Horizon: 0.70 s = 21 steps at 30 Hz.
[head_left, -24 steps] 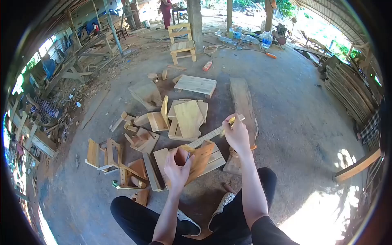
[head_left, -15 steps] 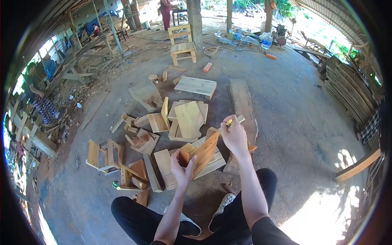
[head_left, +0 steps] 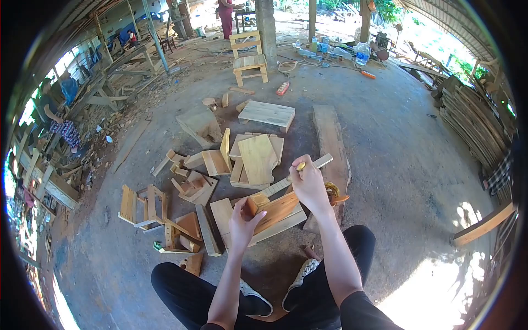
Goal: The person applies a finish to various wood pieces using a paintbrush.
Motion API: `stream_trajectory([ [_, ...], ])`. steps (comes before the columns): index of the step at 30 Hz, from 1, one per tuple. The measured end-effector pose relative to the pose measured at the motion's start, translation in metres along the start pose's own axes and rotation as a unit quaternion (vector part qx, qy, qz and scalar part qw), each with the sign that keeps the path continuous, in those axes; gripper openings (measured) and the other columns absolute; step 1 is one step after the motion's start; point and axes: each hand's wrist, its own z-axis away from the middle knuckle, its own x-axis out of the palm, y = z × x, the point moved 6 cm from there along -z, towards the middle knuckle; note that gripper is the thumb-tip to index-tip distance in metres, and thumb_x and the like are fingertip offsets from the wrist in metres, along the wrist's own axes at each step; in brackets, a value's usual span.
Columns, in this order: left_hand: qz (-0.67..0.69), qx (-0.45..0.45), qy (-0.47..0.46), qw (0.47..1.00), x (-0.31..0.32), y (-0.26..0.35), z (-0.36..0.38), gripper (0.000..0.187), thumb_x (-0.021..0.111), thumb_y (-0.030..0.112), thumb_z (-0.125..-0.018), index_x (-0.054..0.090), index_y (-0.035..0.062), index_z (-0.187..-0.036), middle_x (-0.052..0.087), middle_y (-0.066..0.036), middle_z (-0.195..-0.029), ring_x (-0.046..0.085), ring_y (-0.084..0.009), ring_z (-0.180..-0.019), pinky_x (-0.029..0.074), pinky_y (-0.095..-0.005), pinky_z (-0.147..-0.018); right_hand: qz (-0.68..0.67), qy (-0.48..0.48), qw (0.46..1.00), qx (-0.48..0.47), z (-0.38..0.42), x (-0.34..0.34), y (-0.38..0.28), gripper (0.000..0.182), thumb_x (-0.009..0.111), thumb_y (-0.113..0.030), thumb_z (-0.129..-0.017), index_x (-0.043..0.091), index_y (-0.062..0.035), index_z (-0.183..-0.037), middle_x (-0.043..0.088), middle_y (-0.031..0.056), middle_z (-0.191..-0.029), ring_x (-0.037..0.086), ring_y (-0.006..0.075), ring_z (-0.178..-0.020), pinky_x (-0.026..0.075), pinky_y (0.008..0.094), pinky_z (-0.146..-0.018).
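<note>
My left hand (head_left: 242,224) is closed round the near end of a reddish-brown wooden board (head_left: 278,211), thumb on its face. The board is tilted over pale planks (head_left: 279,226) on the floor. My right hand (head_left: 310,188) is a fist at the board's far end, closed on a tool with a yellow end (head_left: 301,166); the rest of it is hidden by the fingers. A pale wooden slat (head_left: 323,160) sticks out beyond this fist. Just below the knuckles, on the right, is an orange-brown pointed piece (head_left: 341,199).
Wooden parts lie ahead, among them a notched board (head_left: 257,159), a low table-like piece (head_left: 268,114) and slatted pieces (head_left: 144,204) at left. A long plank (head_left: 329,129) lies right of them. Farther off stands a small chair (head_left: 249,59). People are at left (head_left: 61,124) and back (head_left: 226,19).
The board in my left hand has tipped lower, its far end now beneath my right fist. My right fist has come slightly down, and more of the pale slat shows.
</note>
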Motion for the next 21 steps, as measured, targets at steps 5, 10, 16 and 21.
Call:
stream_trajectory([
  [5,0.05,-0.019,-0.057,0.997,-0.009,-0.014,-0.005,0.069,0.092,0.022,-0.086,0.06,-0.0014,-0.142,0.071,-0.015,-0.127,0.067,-0.0222,-0.118,0.051,-0.0363,-0.106,-0.059,-0.008,0.993,0.101,-0.004,-0.012,-0.013,0.016,0.07,-0.009,-0.1,0.056,-0.002,-0.105,0.066,0.0144,-0.073,0.071,0.0288,-0.067,0.053,0.042,-0.065],
  [10,0.074,-0.06,-0.085,0.992,-0.021,-0.02,-0.007,0.071,0.091,0.02,-0.087,0.057,-0.0005,-0.146,0.067,-0.014,-0.137,0.061,-0.0217,-0.127,0.044,-0.0353,-0.114,-0.119,0.046,0.989,0.075,-0.006,-0.007,-0.006,0.019,0.074,-0.008,-0.099,0.056,-0.0008,-0.102,0.061,0.0068,-0.063,0.066,0.0153,-0.056,0.05,0.0345,-0.056],
  [16,0.14,-0.106,-0.064,0.982,-0.023,-0.063,0.001,0.076,0.091,0.021,-0.087,0.054,0.0004,-0.151,0.065,-0.013,-0.14,0.061,-0.0225,-0.129,0.045,-0.036,-0.114,-0.243,-0.023,0.963,0.117,0.008,0.019,-0.019,0.026,0.076,-0.01,-0.1,0.057,0.0054,-0.105,0.073,0.012,-0.086,0.079,0.0173,-0.075,0.059,0.0289,-0.062],
  [21,0.117,-0.101,-0.057,0.986,-0.025,-0.06,-0.004,0.078,0.093,0.027,-0.086,0.056,-0.0027,-0.148,0.067,-0.017,-0.138,0.064,-0.0244,-0.127,0.047,-0.0367,-0.112,-0.32,-0.07,0.937,0.125,0.018,0.05,-0.028,0.025,0.076,-0.013,-0.102,0.056,0.0027,-0.103,0.072,0.0094,-0.085,0.079,0.017,-0.074,0.061,0.0277,-0.062],
])
